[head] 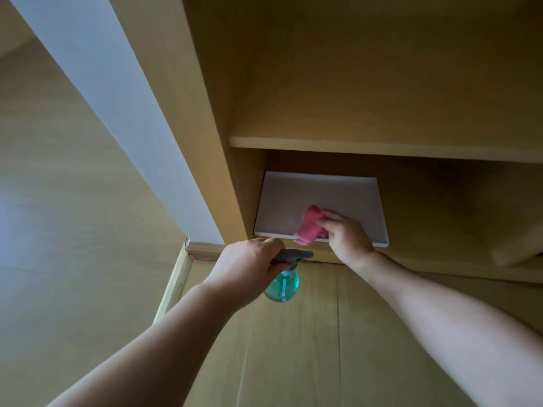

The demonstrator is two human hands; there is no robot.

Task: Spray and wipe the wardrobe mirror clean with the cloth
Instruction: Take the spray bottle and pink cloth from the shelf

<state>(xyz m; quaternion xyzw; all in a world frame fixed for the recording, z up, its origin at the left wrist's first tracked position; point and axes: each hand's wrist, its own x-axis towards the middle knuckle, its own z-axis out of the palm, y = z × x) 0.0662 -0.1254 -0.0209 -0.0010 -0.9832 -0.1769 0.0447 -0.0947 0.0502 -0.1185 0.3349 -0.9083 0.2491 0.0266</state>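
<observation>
The right hand [346, 233] clutched a pink cloth [310, 226] on the mirror [293, 198]; the left hand [249, 265] gripped a teal spray bottle [283, 286].

Lower wooden shelf [440, 230] carries one white-framed mirror [293, 201] lying flat in the left part of the compartment, close to the left side wall, front edge near the shelf's front lip, bare wood to its right.
</observation>
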